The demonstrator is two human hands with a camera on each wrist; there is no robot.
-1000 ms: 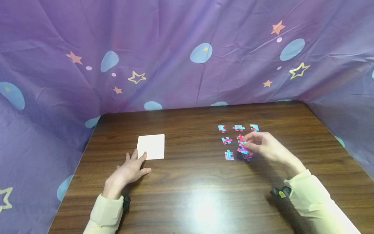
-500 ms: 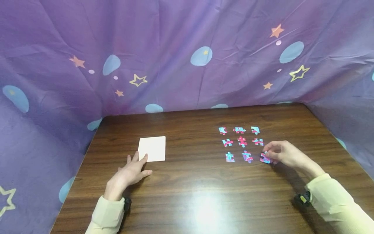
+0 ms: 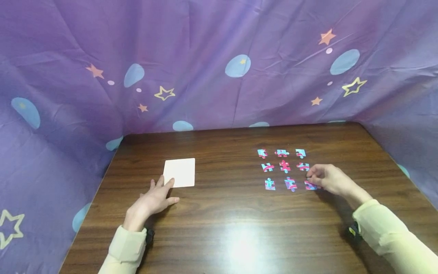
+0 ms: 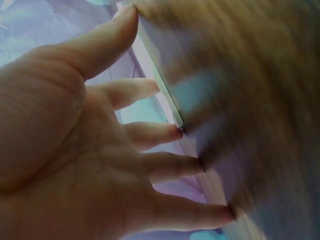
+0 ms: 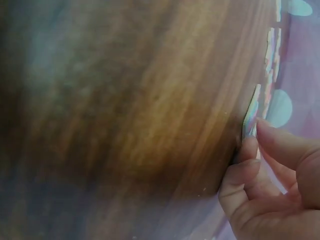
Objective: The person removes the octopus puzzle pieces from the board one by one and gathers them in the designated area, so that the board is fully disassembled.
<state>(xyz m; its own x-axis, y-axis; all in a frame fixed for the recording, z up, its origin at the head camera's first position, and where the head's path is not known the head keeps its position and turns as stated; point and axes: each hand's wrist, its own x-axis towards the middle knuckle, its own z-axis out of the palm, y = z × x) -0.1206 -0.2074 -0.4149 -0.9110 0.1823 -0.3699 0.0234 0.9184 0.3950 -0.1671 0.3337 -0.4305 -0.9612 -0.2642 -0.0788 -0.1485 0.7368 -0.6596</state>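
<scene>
Nine is avoided here: several pink-and-blue jigsaw pieces [image 3: 284,166] lie apart in three rows on the wooden table. At the near right corner of that grid, my right hand [image 3: 330,182] pinches a purple-blue jigsaw piece [image 3: 310,185] between thumb and fingers. The right wrist view shows this jigsaw piece [image 5: 251,117] low against the tabletop, its edge between the fingertips. Over on the left, my left hand [image 3: 150,201] rests with spread, straight fingers, and fingertips touch the near-left corner of a white square board [image 3: 181,173]. In the left wrist view the board's edge [image 4: 167,100] meets the fingertips.
The brown wooden table [image 3: 219,213] carries everything, with a bright light reflection near its front. A purple curtain [image 3: 205,76] with stars and blue ovals hangs behind and along both sides of the table.
My right hand has moved right from the grid's middle with the jigsaw piece, bringing it down at the near right corner. The left hand has stayed on the white board.
</scene>
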